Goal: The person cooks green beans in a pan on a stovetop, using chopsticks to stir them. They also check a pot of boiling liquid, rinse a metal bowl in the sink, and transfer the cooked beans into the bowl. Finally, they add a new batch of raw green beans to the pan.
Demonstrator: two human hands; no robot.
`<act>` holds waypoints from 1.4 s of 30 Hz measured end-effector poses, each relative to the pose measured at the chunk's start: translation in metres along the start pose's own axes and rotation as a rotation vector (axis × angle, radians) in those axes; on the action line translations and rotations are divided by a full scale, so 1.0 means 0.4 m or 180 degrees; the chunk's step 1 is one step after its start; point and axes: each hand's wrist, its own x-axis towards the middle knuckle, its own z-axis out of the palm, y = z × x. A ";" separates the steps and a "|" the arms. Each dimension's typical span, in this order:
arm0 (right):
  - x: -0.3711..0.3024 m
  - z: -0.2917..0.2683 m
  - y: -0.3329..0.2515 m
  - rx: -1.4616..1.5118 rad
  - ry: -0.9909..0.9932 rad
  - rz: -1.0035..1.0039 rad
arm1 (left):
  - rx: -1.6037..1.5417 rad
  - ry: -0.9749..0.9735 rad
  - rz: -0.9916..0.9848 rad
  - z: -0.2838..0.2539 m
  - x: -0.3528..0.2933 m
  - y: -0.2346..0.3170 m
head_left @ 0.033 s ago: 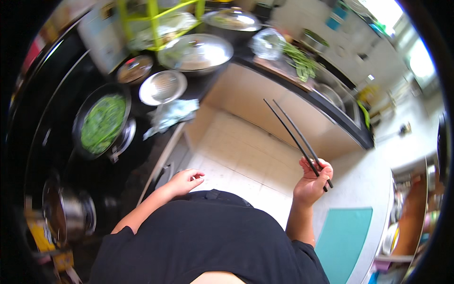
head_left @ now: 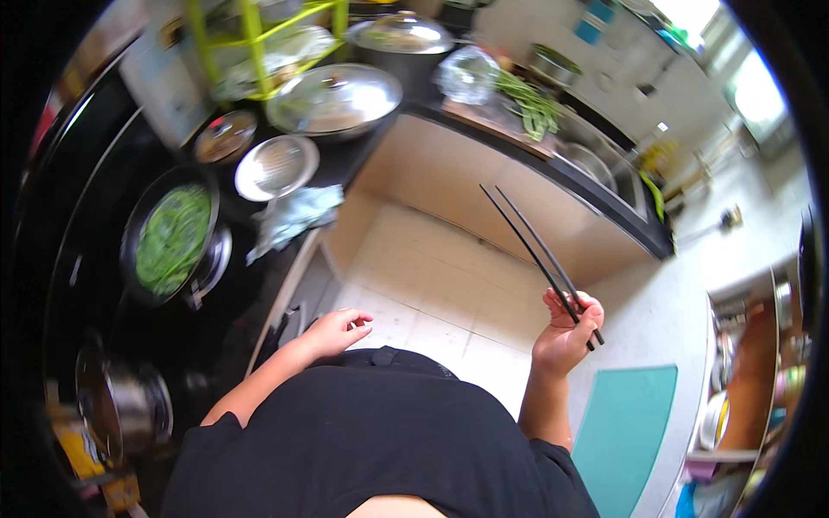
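Note:
In my right hand (head_left: 566,332) is a pair of long black chopsticks (head_left: 537,250), tips slightly parted, pointing up and away over the floor. My left hand (head_left: 339,332) hangs in front of my body with nothing in it, its fingers loosely curled but apart, near the counter's front edge. To the left, a dark pan (head_left: 131,237) on the black cooktop holds green leafy vegetables (head_left: 174,240). Beside the pan lie a metal strainer (head_left: 278,166) and a light blue cloth (head_left: 298,217). Neither hand touches any of these.
A lidded pan (head_left: 335,97), a lidded pot (head_left: 401,34) and a green rack (head_left: 252,39) fill the far left corner. Across the floor (head_left: 432,268), leafy stalks (head_left: 531,108) lie by the sink (head_left: 596,164). A steel pot (head_left: 129,401) stands near left; shelves (head_left: 747,388) line the right.
The kitchen has shifted slightly left in view, as if my head or body turned right. My hands and the chopsticks stay nearly in place in the picture.

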 end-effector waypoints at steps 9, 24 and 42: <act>0.078 -0.289 -0.013 -0.0746 0.1586 -0.0294 | 0.0910 -0.1419 0.0421 0.132 0.436 0.184; 0.883 -0.584 0.121 -0.4315 0.0952 0.0806 | 0.0508 -0.1976 0.0677 0.163 1.288 0.558; 2.213 -0.995 0.720 -0.2408 -0.0205 0.3278 | -0.1557 -0.0804 -0.0380 0.405 2.043 0.943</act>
